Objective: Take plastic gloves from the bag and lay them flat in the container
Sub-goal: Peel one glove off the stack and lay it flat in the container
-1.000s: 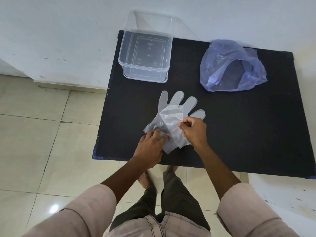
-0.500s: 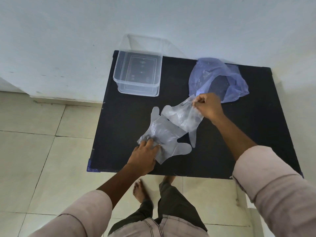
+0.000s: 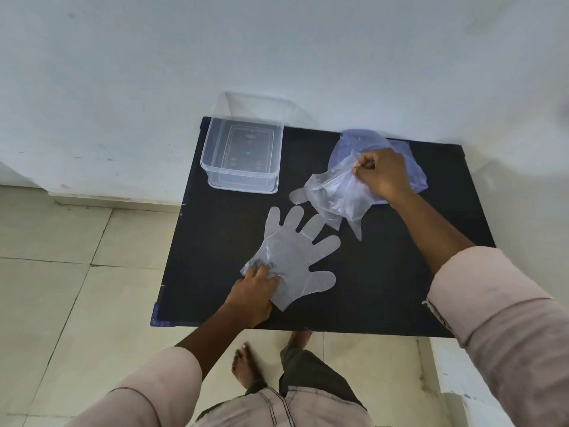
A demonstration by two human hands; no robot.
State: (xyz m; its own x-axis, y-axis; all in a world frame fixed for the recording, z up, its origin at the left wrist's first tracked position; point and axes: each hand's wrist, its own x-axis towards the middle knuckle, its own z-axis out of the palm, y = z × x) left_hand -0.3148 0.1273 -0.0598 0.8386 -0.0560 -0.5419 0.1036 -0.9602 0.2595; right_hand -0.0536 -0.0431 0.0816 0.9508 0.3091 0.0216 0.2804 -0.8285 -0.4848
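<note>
One clear plastic glove [image 3: 295,254] lies flat on the black table [image 3: 385,288], fingers spread toward the wall. My left hand [image 3: 254,288] presses its cuff down with spread fingers. My right hand [image 3: 381,172] pinches the cuff of a second clear glove [image 3: 335,195] and holds it up, its fingers drooping to the table. The bluish plastic bag [image 3: 415,174] lies at the back right, mostly behind my right hand. An open clear container [image 3: 243,155] stands at the table's back left with nothing visible inside.
A white wall runs right behind the table. Beige floor tiles [image 3: 61,272] lie to the left, and my bare feet [image 3: 243,368] stand below the table's front edge. A white ledge [image 3: 462,380] is at the lower right.
My right hand peeled the upper glove off the lower one and carried it up and to the right, toward the bag. My left hand stayed on the lower glove.
</note>
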